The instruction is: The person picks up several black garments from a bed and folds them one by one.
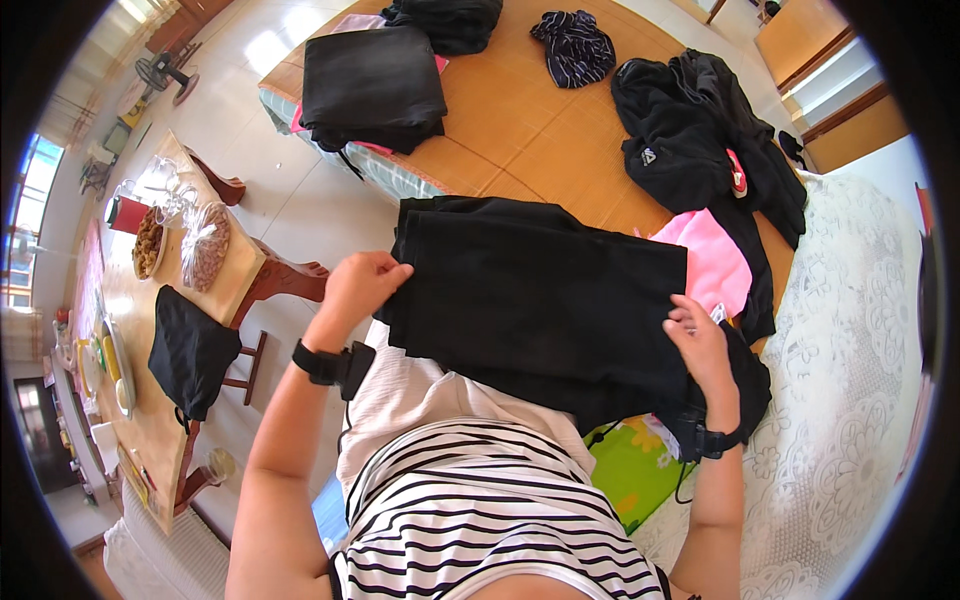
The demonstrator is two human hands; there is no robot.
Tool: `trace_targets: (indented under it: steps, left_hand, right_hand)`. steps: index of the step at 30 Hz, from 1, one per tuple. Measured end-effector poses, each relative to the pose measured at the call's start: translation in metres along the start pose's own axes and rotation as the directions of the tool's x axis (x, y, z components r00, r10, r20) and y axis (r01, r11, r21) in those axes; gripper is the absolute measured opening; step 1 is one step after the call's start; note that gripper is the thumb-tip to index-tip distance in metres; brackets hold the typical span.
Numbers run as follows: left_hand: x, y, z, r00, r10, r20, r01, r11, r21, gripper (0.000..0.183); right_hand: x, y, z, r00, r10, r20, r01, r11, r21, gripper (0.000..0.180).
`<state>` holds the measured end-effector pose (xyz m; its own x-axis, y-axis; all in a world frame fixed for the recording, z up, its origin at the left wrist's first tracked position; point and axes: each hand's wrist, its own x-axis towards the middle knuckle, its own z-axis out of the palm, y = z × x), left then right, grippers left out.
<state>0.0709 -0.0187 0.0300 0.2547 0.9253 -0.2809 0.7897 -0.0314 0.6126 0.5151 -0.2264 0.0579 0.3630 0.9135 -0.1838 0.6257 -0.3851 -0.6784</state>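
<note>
A folded black cloth garment lies across my lap and the near edge of the mat-covered surface. My left hand pinches its left edge between thumb and fingers. At its right edge is my right hand, fingers bent and slightly apart; whether they grip the fabric cannot be told. Beyond the right hand lies a pink cloth. Dark straps with small devices are on both wrists.
Folded black clothes are stacked at the far left of the woven mat. A patterned dark cloth and heaped black garments lie farther right. The wooden table on the left bears food and a black cloth. White lace fabric covers the right side.
</note>
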Motion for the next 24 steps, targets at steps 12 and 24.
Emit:
trace_targets:
  steps: [12, 24]
  left_hand:
    - [0.003, 0.024, 0.028, 0.989, -0.131, 0.068, 0.121, 0.984, 0.131, 0.049]
    - [-0.001, -0.001, 0.042, 0.978, -0.004, -0.209, -0.012, 0.997, -0.075, 0.049]
  right_hand:
    - [0.016, -0.081, 0.087, 0.929, -0.227, 0.293, 0.2, 0.973, 0.119, 0.035]
    - [0.005, -0.059, 0.084, 0.95, -0.142, 0.278, 0.113, 0.986, 0.12, 0.033]
